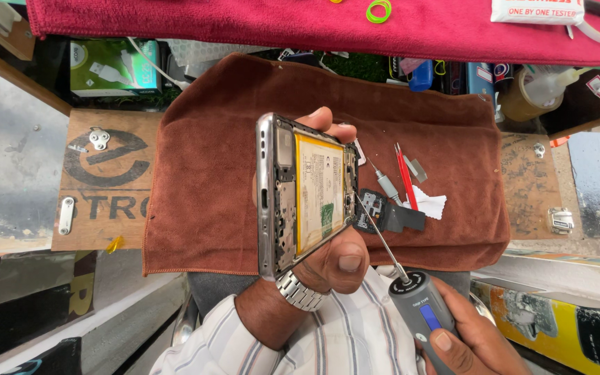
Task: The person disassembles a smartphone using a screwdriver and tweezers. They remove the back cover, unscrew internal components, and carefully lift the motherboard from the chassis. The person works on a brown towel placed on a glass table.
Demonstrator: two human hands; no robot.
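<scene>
Left hand (331, 260), closed around an opened phone (307, 194) with its back cover off and yellow battery showing, holds it upright above the brown cloth (203, 208). Right hand (470, 340), near right, grips a grey electric screwdriver (421, 316), bit tip at the phone's right edge. Red tweezers (405, 177), small removed parts and white paper lie on the cloth to the right; red towel (244, 21) at far edge.

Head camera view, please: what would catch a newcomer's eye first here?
The opened phone, back cover off and yellow battery showing, is held up at centre in the left hand. The right hand, at lower right, grips a grey electric screwdriver whose thin bit reaches the phone's right edge. Behind lies a brown towel with red tweezers and small parts.
</scene>
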